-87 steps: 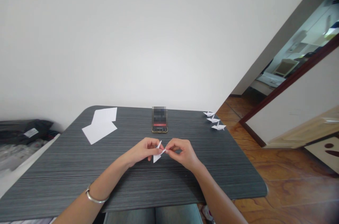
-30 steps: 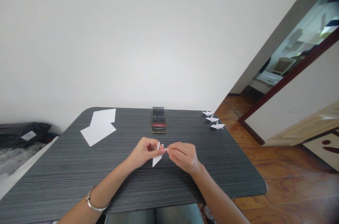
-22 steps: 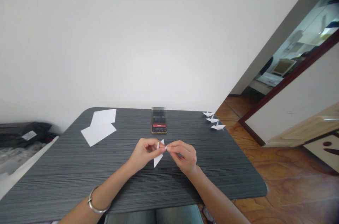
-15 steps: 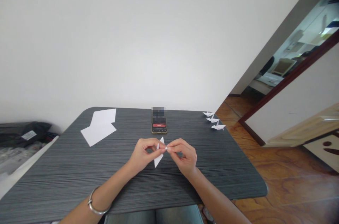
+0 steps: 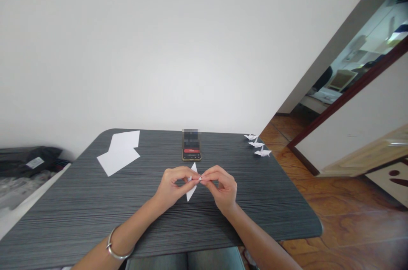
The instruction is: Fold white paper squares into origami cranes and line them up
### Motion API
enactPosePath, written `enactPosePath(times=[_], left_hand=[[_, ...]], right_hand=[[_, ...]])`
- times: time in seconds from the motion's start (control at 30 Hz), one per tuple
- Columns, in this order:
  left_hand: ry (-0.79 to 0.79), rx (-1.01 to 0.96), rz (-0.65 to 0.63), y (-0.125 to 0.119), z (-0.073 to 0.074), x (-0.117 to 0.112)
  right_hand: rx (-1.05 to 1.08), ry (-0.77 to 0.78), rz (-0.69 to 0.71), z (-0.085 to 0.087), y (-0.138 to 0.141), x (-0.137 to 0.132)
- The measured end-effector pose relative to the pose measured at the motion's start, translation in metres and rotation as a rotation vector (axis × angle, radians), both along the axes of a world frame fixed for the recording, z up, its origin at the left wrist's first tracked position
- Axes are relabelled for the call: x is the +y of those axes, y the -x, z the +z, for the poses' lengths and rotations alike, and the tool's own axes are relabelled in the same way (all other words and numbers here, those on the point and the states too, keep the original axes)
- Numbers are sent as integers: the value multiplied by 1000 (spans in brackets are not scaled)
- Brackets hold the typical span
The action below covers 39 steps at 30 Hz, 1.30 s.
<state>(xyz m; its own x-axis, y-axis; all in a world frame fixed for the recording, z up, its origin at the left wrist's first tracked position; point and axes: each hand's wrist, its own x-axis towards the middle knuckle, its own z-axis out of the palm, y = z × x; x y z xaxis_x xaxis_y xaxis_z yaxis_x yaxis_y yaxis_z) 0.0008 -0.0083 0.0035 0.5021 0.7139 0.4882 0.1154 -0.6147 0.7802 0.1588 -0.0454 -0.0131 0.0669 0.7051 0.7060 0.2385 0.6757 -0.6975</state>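
A white origami crane [image 5: 191,194] is pinched between my two hands above the dark table, its wings pointing away from and toward me. My left hand [image 5: 176,185] grips it from the left with thumb and forefinger. From the right, the fingertips of my right hand [image 5: 220,186] close on a small tip of the same paper, meeting the left fingertips. The fingers hide most of its middle. Three finished-looking white paper cranes [image 5: 263,152] stand in a row at the table's far right.
Behind my hands, a phone [image 5: 191,151] stands near the wall. White paper sheets [image 5: 119,160] lie overlapping at the far left of the dark striped table [image 5: 127,214]. A black bag [image 5: 30,161] sits beyond the left edge. Wooden floor shows at the right.
Both hands stay in nearly the same place, still pinching. The paper's wings have turned slightly between the fingers.
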Motion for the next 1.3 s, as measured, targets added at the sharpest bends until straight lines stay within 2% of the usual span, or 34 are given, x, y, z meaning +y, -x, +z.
enactPosePath(times=[0.2, 0.57, 0.87, 1.1, 1.3], left_hand=[[-13, 7, 15, 0, -1, 0], [-14, 6, 42, -3, -1, 1], [-29, -80, 35, -2, -2, 3], [-51, -74, 23, 2, -6, 4], [-111, -90, 3, 1, -10, 6]], right_hand=[[104, 130, 43, -1, 4, 1], [127, 194, 56, -4, 4, 2], [283, 402, 244, -5, 1, 7], [452, 661, 499, -3, 2, 9], [536, 703, 496, -3, -1, 10]])
